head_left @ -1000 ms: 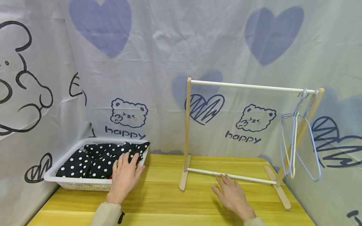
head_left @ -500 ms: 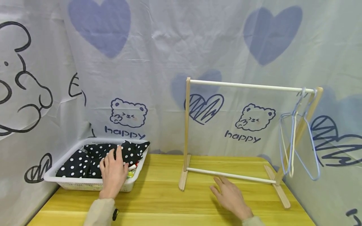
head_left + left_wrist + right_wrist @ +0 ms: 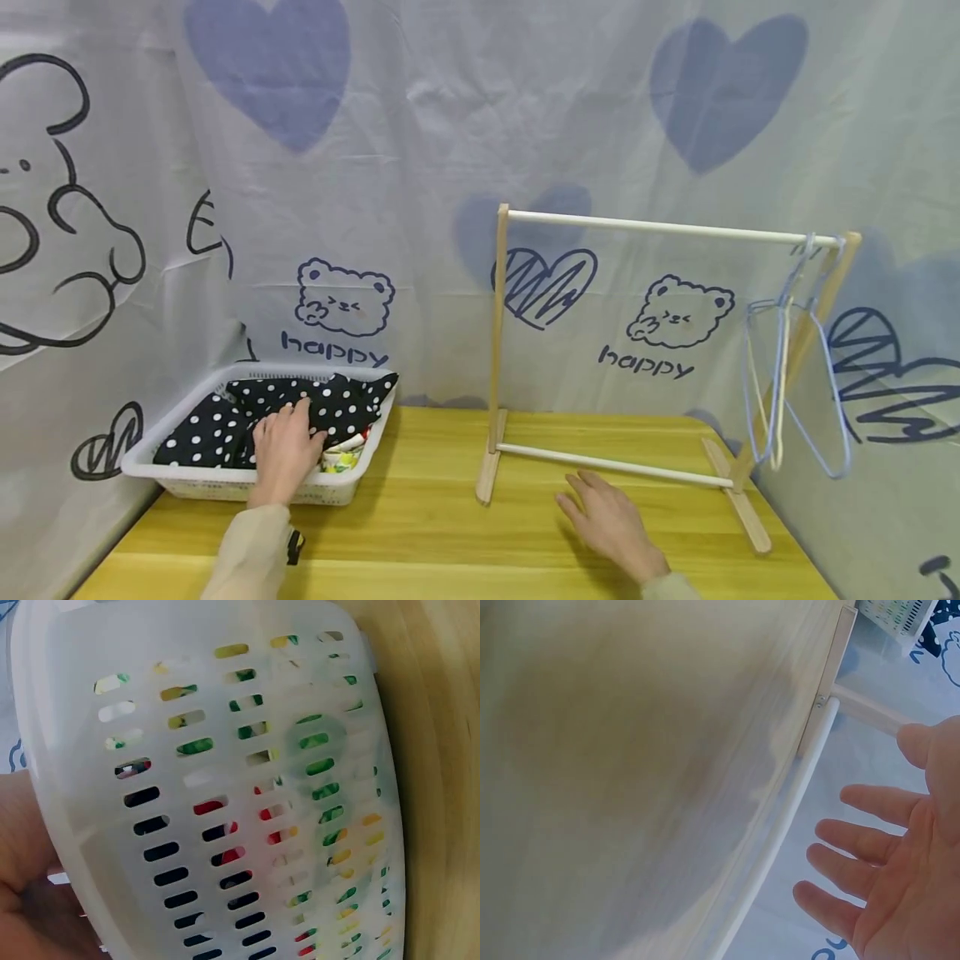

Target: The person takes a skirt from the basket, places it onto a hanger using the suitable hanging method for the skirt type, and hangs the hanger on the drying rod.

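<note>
A black cloth with white polka dots point(image 3: 341, 408) lies bunched in a white plastic basket point(image 3: 187, 477) on the left of the table. My left hand point(image 3: 283, 450) reaches over the basket's front rim, fingers bent slightly and thumb spread away, and touches the cloth. In the left wrist view the slotted basket wall point(image 3: 97, 847) covers most of that hand. Under the black cloth shows a yellow, green and red printed fabric point(image 3: 341, 457). My right hand point(image 3: 611, 523), fingers spread and nothing in them, hovers over the table in front of the clothes rack's lower bar point(image 3: 615, 463).
The wooden clothes rack point(image 3: 498, 333) stands on the right half of the yellow wood-grain table point(image 3: 420, 533). Several blue and cream hangers point(image 3: 783, 333) hang at the right end of its top bar point(image 3: 667, 227). A printed curtain point(image 3: 420, 150) encloses the back and sides.
My left hand has moved left and toward me across the polka-dot cloth, uncovering the printed fabric at the basket's right corner. My right hand has barely shifted.
</note>
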A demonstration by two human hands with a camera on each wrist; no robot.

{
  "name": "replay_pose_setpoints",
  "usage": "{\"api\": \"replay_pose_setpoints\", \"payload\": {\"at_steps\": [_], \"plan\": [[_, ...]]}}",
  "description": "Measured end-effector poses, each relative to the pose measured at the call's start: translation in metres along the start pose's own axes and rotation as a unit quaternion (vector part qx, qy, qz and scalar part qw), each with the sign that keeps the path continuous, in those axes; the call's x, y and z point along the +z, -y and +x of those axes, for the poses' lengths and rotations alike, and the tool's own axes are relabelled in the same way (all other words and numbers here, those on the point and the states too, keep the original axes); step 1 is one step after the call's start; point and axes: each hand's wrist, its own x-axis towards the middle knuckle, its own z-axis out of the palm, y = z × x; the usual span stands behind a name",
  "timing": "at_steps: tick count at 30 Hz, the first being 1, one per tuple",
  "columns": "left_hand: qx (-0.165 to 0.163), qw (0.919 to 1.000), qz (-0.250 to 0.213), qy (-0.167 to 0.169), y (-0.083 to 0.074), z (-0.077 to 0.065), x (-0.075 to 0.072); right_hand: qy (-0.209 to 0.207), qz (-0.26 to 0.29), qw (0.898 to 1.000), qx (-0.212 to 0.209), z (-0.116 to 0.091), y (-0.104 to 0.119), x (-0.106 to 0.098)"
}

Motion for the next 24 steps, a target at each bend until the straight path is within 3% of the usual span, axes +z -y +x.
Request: {"api": "replay_pose_setpoints", "payload": {"at_steps": [7, 10, 18, 24], "plan": [[-0.015, 0.9972, -0.006, 0.073, 0.0, 0.01, 0.0, -0.008, 0.009, 1.0, -0.007, 0.0, -0.003, -0.001], [-0.014, 0.9962, -0.008, 0.086, -0.001, 0.012, 0.002, -0.012, 0.011, 1.0, -0.004, 0.001, -0.005, -0.003], [0.007, 0.9991, -0.016, 0.038, 0.0, 0.008, 0.009, -0.001, 0.035, 0.999, 0.02, 0.004, -0.007, -0.002], [0.015, 0.999, -0.042, 0.005, 0.002, 0.006, 0.005, 0.006, 0.052, 0.998, 0.022, 0.005, -0.009, -0.001]]}}
